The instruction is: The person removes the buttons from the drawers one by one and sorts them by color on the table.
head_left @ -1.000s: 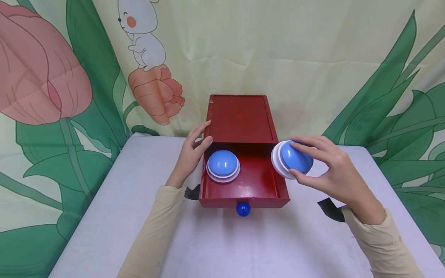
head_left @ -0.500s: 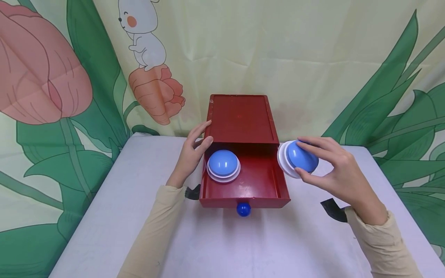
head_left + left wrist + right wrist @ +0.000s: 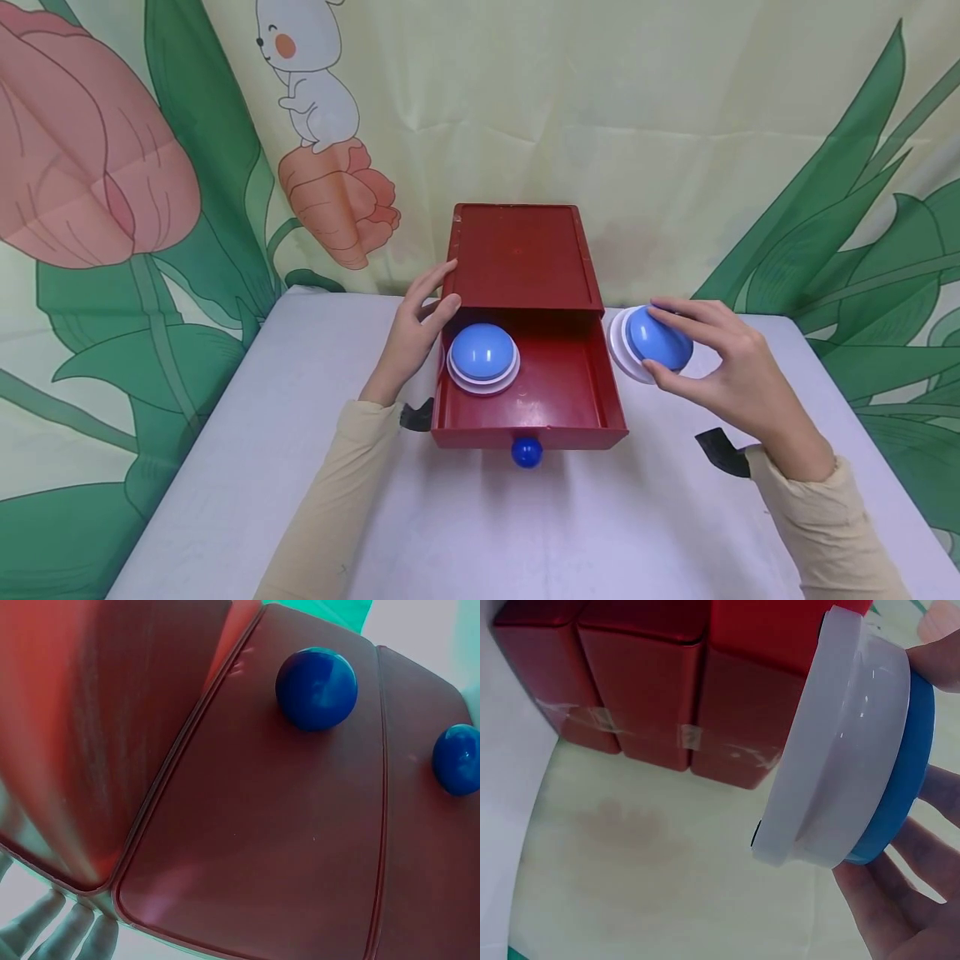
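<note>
A red drawer cabinet [image 3: 517, 250] stands at the table's back edge with its top drawer [image 3: 562, 383] pulled out. Inside that drawer, at the left, sits a round push button [image 3: 482, 354] with a blue dome and white base. My left hand [image 3: 408, 337] rests against the cabinet's left side, fingers extended; its fingers [image 3: 64, 930] show at the lower left of the left wrist view. To the right of the drawer, my right hand [image 3: 738, 375] holds a second push button [image 3: 656, 340] by its blue dome, tilted, white base facing left. Whether it touches anything below is unclear.
The open drawer has a blue ball knob [image 3: 527, 452]; lower drawers with knobs [image 3: 316, 688] appear in the left wrist view. Clear tape [image 3: 690, 736] runs across the cabinet's side. A white table [image 3: 547, 533] lies in front, and a printed curtain [image 3: 637, 142] hangs behind.
My right hand has moved the held push button to the right, from over the drawer's right edge to beside it. The left hand and drawer have stayed put.
</note>
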The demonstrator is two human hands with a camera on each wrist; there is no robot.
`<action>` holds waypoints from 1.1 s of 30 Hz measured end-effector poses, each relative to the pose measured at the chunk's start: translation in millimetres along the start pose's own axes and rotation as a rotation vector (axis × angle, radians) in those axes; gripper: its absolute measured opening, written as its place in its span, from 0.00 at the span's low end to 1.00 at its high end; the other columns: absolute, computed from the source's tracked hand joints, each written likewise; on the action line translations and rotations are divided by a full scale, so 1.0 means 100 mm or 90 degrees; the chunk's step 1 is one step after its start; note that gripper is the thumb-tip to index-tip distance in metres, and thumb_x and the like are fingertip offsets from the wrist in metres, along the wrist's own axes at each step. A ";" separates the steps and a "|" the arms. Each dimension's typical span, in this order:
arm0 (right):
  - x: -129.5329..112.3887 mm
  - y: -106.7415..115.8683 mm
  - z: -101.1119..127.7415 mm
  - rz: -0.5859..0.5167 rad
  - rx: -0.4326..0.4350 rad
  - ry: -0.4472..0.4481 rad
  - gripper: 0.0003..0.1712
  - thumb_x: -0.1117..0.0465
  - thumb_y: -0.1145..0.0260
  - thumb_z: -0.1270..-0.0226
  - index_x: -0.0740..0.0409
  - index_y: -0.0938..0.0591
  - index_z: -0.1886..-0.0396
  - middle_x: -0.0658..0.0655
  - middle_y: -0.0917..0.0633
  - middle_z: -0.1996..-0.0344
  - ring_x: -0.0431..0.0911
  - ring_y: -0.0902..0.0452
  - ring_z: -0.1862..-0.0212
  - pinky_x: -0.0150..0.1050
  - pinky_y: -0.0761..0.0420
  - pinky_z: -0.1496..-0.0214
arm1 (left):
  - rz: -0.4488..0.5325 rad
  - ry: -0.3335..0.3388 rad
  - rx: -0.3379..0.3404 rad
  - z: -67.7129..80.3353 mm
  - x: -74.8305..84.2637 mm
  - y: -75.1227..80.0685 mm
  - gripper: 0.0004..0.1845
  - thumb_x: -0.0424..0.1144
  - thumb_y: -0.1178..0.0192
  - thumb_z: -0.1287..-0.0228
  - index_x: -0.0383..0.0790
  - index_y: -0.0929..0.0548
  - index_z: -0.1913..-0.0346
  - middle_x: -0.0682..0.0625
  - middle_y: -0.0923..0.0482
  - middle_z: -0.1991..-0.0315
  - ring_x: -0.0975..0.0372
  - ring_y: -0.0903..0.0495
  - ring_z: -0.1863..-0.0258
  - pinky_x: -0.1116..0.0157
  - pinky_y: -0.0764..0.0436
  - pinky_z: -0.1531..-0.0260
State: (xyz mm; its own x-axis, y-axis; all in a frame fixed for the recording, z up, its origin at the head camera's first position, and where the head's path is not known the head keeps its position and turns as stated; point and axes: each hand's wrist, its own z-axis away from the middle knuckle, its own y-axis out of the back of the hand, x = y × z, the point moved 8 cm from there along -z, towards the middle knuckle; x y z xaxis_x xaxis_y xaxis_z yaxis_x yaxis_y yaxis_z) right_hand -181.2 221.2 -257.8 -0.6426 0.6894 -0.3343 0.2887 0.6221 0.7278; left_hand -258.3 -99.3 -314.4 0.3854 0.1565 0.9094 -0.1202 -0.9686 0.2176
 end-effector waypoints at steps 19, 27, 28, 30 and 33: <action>0.43 -0.32 0.13 -0.014 -0.046 -0.087 0.37 0.69 0.19 0.58 0.62 0.17 0.42 0.61 0.19 0.42 0.56 0.25 0.42 0.13 0.32 0.53 | -0.003 0.000 -0.001 0.01 0.00 -0.01 0.29 0.36 0.47 0.28 0.41 0.34 0.26 0.44 0.41 0.26 0.52 0.36 0.31 0.48 0.32 0.33; 0.53 -0.45 0.18 -0.032 -0.069 -0.118 0.35 0.68 0.20 0.54 0.63 0.19 0.41 0.63 0.21 0.42 0.61 0.26 0.42 0.61 0.17 0.60 | -0.004 0.002 -0.001 0.00 -0.01 -0.02 0.29 0.38 0.46 0.28 0.43 0.34 0.26 0.44 0.42 0.25 0.53 0.37 0.30 0.48 0.32 0.33; 0.55 -0.47 0.18 -0.035 -0.073 -0.123 0.35 0.67 0.20 0.53 0.63 0.19 0.41 0.63 0.21 0.41 0.61 0.26 0.42 0.62 0.17 0.60 | -0.004 0.003 -0.001 0.00 -0.01 -0.02 0.29 0.38 0.46 0.28 0.43 0.34 0.26 0.44 0.42 0.25 0.53 0.37 0.30 0.48 0.32 0.33; 0.58 -0.52 0.18 -0.037 -0.078 -0.129 0.35 0.67 0.20 0.53 0.63 0.19 0.41 0.64 0.21 0.42 0.62 0.26 0.42 0.62 0.17 0.60 | -0.005 0.004 -0.001 0.01 0.00 -0.01 0.29 0.38 0.46 0.28 0.42 0.34 0.26 0.44 0.42 0.25 0.52 0.37 0.30 0.48 0.32 0.33; 0.63 -0.59 0.19 -0.046 -0.086 -0.134 0.35 0.66 0.21 0.51 0.63 0.19 0.40 0.65 0.21 0.42 0.64 0.26 0.42 0.62 0.17 0.61 | -0.005 0.005 0.000 0.01 0.01 0.00 0.29 0.37 0.47 0.28 0.42 0.34 0.26 0.44 0.42 0.25 0.52 0.37 0.30 0.48 0.32 0.32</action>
State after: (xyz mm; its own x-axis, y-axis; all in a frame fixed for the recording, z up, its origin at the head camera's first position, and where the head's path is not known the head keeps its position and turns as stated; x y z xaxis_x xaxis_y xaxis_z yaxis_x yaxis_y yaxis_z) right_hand -225.2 234.8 -332.9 -0.4926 0.7154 -0.4955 0.1410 0.6274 0.7658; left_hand -257.0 -99.3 -314.2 0.3795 0.1659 0.9102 -0.1164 -0.9674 0.2249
